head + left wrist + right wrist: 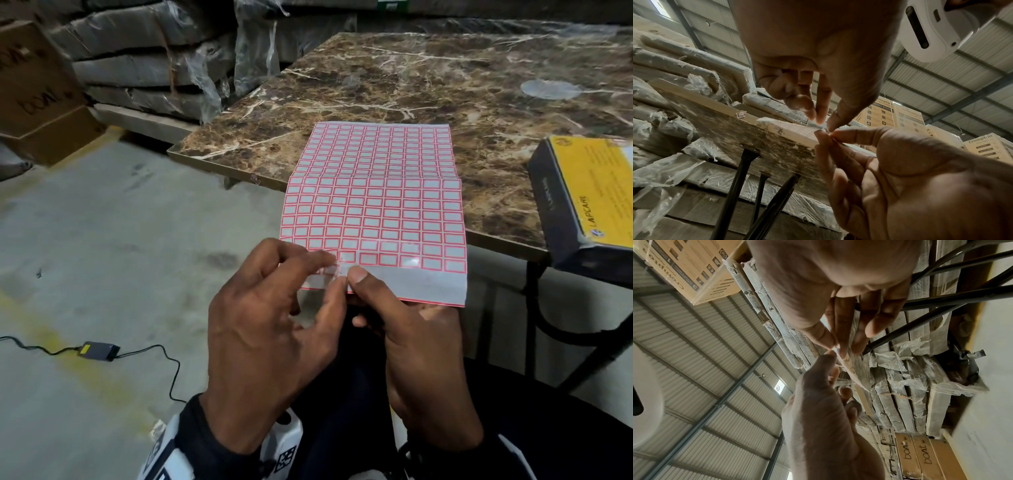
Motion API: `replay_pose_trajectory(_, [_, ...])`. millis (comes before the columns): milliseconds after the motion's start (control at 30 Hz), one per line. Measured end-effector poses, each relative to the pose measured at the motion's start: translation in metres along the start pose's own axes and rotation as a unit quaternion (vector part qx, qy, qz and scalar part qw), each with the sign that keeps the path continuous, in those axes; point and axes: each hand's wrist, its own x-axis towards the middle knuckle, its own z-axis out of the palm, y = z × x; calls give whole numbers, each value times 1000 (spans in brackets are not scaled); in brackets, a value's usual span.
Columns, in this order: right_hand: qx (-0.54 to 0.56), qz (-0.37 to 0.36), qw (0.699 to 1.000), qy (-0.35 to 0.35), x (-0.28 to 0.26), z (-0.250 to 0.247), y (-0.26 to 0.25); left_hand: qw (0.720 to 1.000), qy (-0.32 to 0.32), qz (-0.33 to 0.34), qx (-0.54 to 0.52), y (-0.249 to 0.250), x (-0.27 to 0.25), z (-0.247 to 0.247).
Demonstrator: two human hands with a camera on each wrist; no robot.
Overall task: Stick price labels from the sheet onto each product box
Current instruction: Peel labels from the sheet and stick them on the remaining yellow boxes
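A label sheet with a grid of red-bordered white labels hangs half over the near edge of the marble table. Its nearest row is bare backing. My right hand pinches the sheet's near edge, thumb on top and fingers underneath. My left hand pinches a small label at the sheet's near-left corner between thumb and forefinger; the label looks partly lifted. The left wrist view shows the same pinch from below, left hand meeting right hand. A black and yellow product box lies on the table to the right.
A power adapter with its cable lies on the concrete floor at left. Cardboard boxes and plastic-wrapped stacks stand behind the table. Black table legs run down at right. More stacked cartons show in the left wrist view.
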Motion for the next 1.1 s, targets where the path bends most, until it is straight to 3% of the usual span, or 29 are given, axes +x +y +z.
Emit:
replay_pose_trajectory(367, [-5,4,1000,16,0,0,-1,998,-21,19,57,1,-2,5])
replay_pose_trajectory(500, [-10,13,1000,18,-1,0,1,996,-47,-17,74,4,-1,5])
replay_pose_trajectory(700, [-21,-2,999,33,0,0,-5,989,-79,-115,-52,1,7,3])
replay_pose_trajectory(900, [-23,-21,999,31,0,3,-11,943,-124,-224,-211,-5,19,-2])
replay_pose_trajectory(1100, [-29,-27,998,39,0,7,-13,913,-134,-265,-280,-16,24,-5])
